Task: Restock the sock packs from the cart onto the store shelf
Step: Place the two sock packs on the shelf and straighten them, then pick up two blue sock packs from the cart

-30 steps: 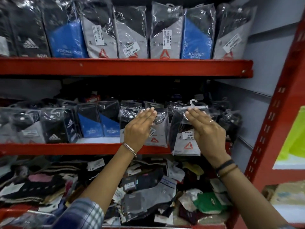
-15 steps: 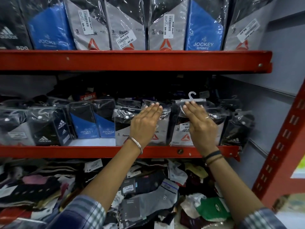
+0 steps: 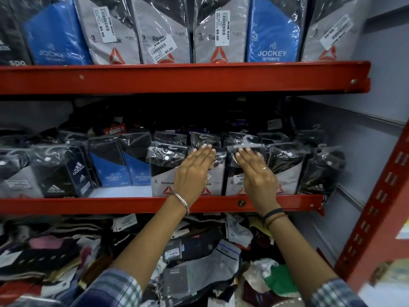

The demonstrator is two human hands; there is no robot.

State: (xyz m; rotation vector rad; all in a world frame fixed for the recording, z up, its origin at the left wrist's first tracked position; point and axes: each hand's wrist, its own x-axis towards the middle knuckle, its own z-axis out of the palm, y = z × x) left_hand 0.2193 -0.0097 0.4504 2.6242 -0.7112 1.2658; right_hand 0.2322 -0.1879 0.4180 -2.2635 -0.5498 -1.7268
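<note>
Left of my left hand (image 3: 194,171), beyond the Reebok pack (image 3: 164,171), a bare shelf strip (image 3: 119,191) lies open; packs crowd everywhere right of my right hand (image 3: 256,173).

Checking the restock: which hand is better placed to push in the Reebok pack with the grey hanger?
Right. The right hand lies flat on that Reebok pack; the left hand rests on the neighbouring pack.

Sock packs (image 3: 245,167): glossy crinkled clear plastic film, paper price stickers. Shelf edge (image 3: 132,204): red painted metal, smooth, bolted. Left-wrist bangle (image 3: 182,201): shiny metal.
</note>
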